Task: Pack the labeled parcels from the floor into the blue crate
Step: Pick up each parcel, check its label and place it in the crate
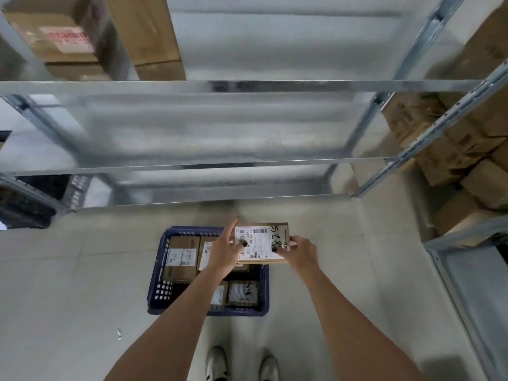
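- Nearest to us, at six o'clock, our two white shoes (242, 365) stand on the pale tiled floor (68, 284), with both bare forearms reaching forward above them.
- We hold a flat brown parcel (265, 243) in both hands, just above the far right corner of the blue crate (156, 270), at about twelve o'clock from our feet.
- Our left hand (224, 250) grips the parcel's left edge: the thumb presses on the label, the forefinger points straight out towards the shelving, and we cannot see the other fingers behind the hand.
- Our right hand (298, 250) closes on the right edge, thumb on top, fingers curled beneath.
- On the parcel's white shipping label (257, 243) we read barcodes, printed text that looks like "507 H035 A12", and a handwritten black "5825" or similar; the smaller print is too fine to read.
- Inside the crate we see several brown parcels with white labels (181, 257), lying flat; their print is illegible.
- At twelve o'clock stands bare metal shelving (220, 86).
- At eleven o'clock a cardboard box (55, 31) carries a red-and-white label, blurred beyond reading.
- At two o'clock, stacked cartons (453, 149) fill the neighbouring rack.
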Motion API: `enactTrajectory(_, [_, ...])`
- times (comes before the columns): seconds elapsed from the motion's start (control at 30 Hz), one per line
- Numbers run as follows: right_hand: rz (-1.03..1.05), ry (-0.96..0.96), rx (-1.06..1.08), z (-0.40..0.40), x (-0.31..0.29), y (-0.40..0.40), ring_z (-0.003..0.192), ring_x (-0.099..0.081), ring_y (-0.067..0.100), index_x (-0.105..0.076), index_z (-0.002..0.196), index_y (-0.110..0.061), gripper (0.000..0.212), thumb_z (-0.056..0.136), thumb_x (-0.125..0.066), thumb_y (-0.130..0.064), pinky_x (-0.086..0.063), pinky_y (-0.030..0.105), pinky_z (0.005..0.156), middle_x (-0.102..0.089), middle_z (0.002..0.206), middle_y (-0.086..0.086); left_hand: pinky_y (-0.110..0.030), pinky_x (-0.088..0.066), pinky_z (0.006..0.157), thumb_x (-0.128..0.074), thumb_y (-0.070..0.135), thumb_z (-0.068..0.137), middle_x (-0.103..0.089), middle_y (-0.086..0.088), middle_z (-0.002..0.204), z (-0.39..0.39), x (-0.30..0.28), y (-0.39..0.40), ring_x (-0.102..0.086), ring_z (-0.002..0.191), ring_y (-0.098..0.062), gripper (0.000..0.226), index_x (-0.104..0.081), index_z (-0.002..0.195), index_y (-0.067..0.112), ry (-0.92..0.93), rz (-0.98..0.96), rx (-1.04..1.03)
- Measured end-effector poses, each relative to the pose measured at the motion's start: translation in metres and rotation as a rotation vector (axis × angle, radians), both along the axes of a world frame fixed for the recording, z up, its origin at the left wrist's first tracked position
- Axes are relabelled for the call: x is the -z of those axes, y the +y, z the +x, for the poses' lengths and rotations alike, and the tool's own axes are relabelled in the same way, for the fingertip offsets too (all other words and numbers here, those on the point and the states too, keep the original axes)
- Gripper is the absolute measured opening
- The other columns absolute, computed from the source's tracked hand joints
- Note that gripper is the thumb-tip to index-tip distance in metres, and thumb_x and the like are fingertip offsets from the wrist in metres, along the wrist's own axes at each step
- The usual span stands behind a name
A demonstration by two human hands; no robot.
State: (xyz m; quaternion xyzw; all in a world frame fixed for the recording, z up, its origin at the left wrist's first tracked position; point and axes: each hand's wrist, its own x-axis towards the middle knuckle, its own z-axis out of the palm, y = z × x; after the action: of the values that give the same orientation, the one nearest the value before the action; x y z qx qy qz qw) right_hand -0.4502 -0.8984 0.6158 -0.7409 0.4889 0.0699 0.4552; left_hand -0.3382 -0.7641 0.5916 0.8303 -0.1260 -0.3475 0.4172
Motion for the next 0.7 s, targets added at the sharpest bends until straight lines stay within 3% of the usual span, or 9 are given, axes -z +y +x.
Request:
enactTrajectory(0.1, [0.017, 0.062, -0.016, 0.000, 0.062, 0.005, 0.090, -0.063, 0.018, -0.064, 0.115, -0.008, 0.048, 0.074, -0.077, -0.029, -0.048, 0.024, 0.077, -0.070, 0.107, 0.009, -0.018, -0.047, 0.055, -0.057, 0.005, 0.088, -0.047, 0.005, 0.117, 0.001, 0.056, 0.002, -0.049, 0.065, -0.006, 0.065, -0.030, 0.143, 0.026, 0.031, 0.070, 0.010])
enactTrajectory(0.13, [0.032, 0.095, -0.028, -0.001, 0.088, 0.008, 0.085, -0.060, 0.014, -0.066, 0.113, -0.009, 0.044, 0.075, -0.076, -0.028, -0.045, 0.022, 0.072, -0.070, 0.107, 0.008, -0.020, -0.049, 0.060, -0.057, 0.004, 0.087, -0.046, 0.006, 0.122, -0.001, 0.081, 0.004, -0.053, 0.074, -0.010, 0.065, -0.030, 0.143, 0.025, 0.045, 0.107, 0.018])
enactTrajectory(0.2, [0.065, 0.169, -0.049, -0.005, 0.150, 0.018, 0.079, -0.055, 0.011, -0.068, 0.111, -0.011, 0.036, 0.077, -0.074, -0.024, -0.045, 0.023, 0.071, -0.071, 0.106, 0.008, -0.034, -0.052, 0.087, -0.059, 0.006, 0.086, -0.050, -0.005, 0.131, -0.005, 0.139, 0.012, -0.057, 0.104, -0.023, 0.064, -0.032, 0.142, 0.025, 0.050, 0.209, 0.047])
enactTrajectory(0.23, [0.072, 0.204, -0.064, -0.007, 0.182, 0.024, 0.078, -0.054, 0.011, -0.069, 0.109, -0.012, 0.032, 0.078, -0.072, -0.022, -0.047, 0.024, 0.072, -0.071, 0.104, 0.008, -0.038, -0.049, 0.093, -0.060, 0.009, 0.086, -0.052, -0.010, 0.129, -0.007, 0.171, 0.016, -0.055, 0.108, -0.025, 0.063, -0.034, 0.141, 0.024, 0.042, 0.263, 0.065])
enactTrajectory(0.37, [0.054, 0.292, -0.098, -0.008, 0.315, 0.050, 0.082, -0.062, 0.014, -0.067, 0.105, -0.010, 0.022, 0.084, -0.065, -0.015, -0.053, 0.018, 0.069, -0.069, 0.105, 0.008, -0.026, -0.054, 0.068, -0.055, 0.005, 0.088, -0.063, -0.006, 0.105, -0.016, 0.299, 0.033, -0.051, 0.068, -0.012, 0.059, -0.035, 0.142, 0.017, 0.089, 0.350, 0.014])
enactTrajectory(0.43, [0.037, 0.343, -0.171, -0.004, 0.370, 0.063, 0.095, -0.062, 0.018, -0.058, 0.113, -0.010, 0.024, 0.089, -0.057, -0.015, -0.054, 0.025, 0.079, -0.063, 0.111, 0.007, -0.013, -0.046, 0.049, -0.049, -0.004, 0.087, -0.065, -0.001, 0.095, -0.021, 0.350, 0.043, -0.046, 0.055, -0.004, 0.060, -0.033, 0.142, 0.015, 0.143, 0.366, -0.020])
enactTrajectory(0.5, [0.016, 0.384, -0.244, 0.001, 0.412, 0.076, 0.105, -0.060, 0.021, -0.043, 0.129, -0.009, 0.036, 0.093, -0.049, -0.014, -0.053, 0.029, 0.085, -0.059, 0.118, 0.008, -0.014, -0.036, 0.041, -0.045, -0.006, 0.089, -0.065, -0.006, 0.081, -0.029, 0.389, 0.048, -0.042, 0.046, -0.006, 0.059, -0.033, 0.142, 0.016, 0.169, 0.356, -0.019])
enactTrajectory(0.6, [0.018, 0.416, -0.276, 0.001, 0.455, 0.088, 0.113, -0.057, 0.022, -0.018, 0.145, -0.009, 0.057, 0.095, -0.043, -0.009, -0.052, 0.033, 0.091, -0.052, 0.130, 0.010, -0.005, -0.038, 0.053, -0.042, -0.007, 0.089, -0.067, -0.010, 0.108, -0.039, 0.424, 0.044, -0.057, 0.069, -0.010, 0.051, -0.044, 0.135, 0.015, 0.175, 0.325, 0.018])
enactTrajectory(0.7, [-0.016, 0.432, -0.326, -0.004, 0.479, 0.089, 0.115, -0.055, 0.020, -0.006, 0.148, -0.011, 0.062, 0.097, -0.041, -0.013, -0.051, 0.032, 0.094, -0.046, 0.134, 0.011, 0.003, -0.041, 0.066, -0.038, -0.011, 0.087, -0.062, 0.002, 0.110, -0.043, 0.443, 0.040, -0.054, 0.087, -0.004, 0.047, -0.053, 0.126, 0.012, 0.146, 0.290, 0.081])
